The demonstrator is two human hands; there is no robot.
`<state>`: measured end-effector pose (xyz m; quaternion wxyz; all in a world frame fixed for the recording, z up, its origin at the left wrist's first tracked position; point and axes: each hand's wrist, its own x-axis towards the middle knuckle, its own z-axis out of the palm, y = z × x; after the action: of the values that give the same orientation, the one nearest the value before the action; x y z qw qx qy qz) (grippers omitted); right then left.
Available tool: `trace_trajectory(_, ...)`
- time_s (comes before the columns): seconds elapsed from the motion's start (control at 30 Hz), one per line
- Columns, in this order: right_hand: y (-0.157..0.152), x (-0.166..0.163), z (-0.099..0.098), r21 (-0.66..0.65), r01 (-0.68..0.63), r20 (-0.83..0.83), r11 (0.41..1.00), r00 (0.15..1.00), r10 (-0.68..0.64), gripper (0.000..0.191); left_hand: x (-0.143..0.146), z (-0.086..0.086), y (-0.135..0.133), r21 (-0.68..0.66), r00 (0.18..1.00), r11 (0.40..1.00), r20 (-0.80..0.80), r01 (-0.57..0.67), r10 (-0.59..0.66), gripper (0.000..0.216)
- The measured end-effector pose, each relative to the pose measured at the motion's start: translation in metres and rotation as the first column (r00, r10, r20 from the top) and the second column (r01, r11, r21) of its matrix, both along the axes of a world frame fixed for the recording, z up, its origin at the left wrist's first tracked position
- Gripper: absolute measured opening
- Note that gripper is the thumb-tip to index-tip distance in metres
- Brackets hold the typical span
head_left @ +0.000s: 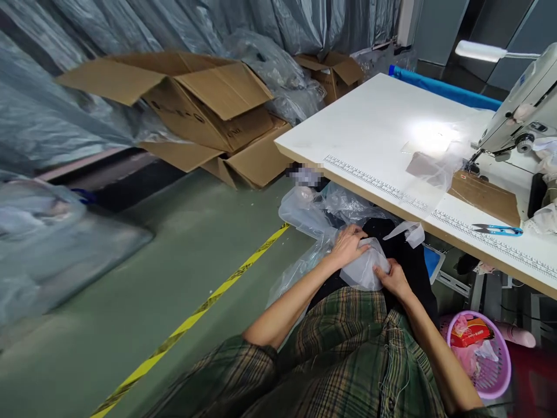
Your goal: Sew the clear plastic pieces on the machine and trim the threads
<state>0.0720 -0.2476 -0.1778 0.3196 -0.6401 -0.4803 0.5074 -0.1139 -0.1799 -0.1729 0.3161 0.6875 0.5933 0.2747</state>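
A piece of sheer white fabric rests over my lap, folded and a little rumpled. My left hand grips its upper left edge, with the thumb lying across the cloth. On the other side, my right hand pinches the fabric between thumb and fingers. Just beyond my right hand, a narrow white strip of fabric hangs by the table edge. Clear plastic lies along my left side, beside my left forearm.
A white sewing table carries a sewing machine, more sheer fabric, brown card and blue thread snips. Cardboard boxes stand at the back left. A pink basket sits low right. Yellow tape crosses the floor.
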Motion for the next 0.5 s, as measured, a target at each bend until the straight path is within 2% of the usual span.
trace_trajectory(0.1,-0.018,0.019,0.042,0.105,-0.001,0.066,0.995,0.998,-0.006,0.036,0.002,0.023,-0.001,0.096,0.999,0.995,-0.006,0.032,-0.032,0.039)
trace_trajectory(0.17,-0.027,0.043,0.082,0.301,-0.184,0.157,0.936,0.977,0.142,0.025,0.009,0.042,-0.002,0.214,0.992,0.972,0.058,0.098,-0.112,0.034)
trace_trajectory(0.2,-0.029,0.058,0.103,0.421,-0.215,0.221,0.881,0.967,0.131,0.021,0.016,0.052,-0.001,0.281,0.983,0.952,0.103,0.120,-0.155,0.032)
trace_trajectory(0.23,-0.027,0.075,0.121,0.558,-0.198,0.291,0.806,0.956,0.034,0.019,0.025,0.061,-0.001,0.333,0.971,0.934,0.150,0.127,-0.185,0.032)
trace_trajectory(0.3,-0.016,0.109,0.149,0.772,-0.181,0.408,0.609,0.876,-0.258,0.022,0.047,0.073,0.001,0.365,0.951,0.926,0.242,0.094,-0.192,0.029)
trace_trajectory(0.33,-0.008,0.125,0.156,0.807,-0.225,0.471,0.546,0.803,-0.366,0.026,0.058,0.076,0.002,0.343,0.946,0.937,0.275,0.068,-0.170,0.028)
trace_trajectory(0.37,0.002,0.140,0.160,0.800,-0.282,0.539,0.529,0.725,-0.429,0.030,0.068,0.078,0.003,0.313,0.945,0.949,0.298,0.036,-0.134,0.026)
trace_trajectory(0.4,0.011,0.152,0.162,0.765,-0.349,0.611,0.541,0.659,-0.439,0.034,0.077,0.078,0.003,0.278,0.945,0.960,0.313,0.003,-0.094,0.024)
trace_trajectory(0.5,0.030,0.169,0.159,0.624,-0.440,0.753,0.646,0.561,-0.344,0.035,0.087,0.079,0.000,0.213,0.942,0.976,0.335,-0.046,-0.028,0.019)
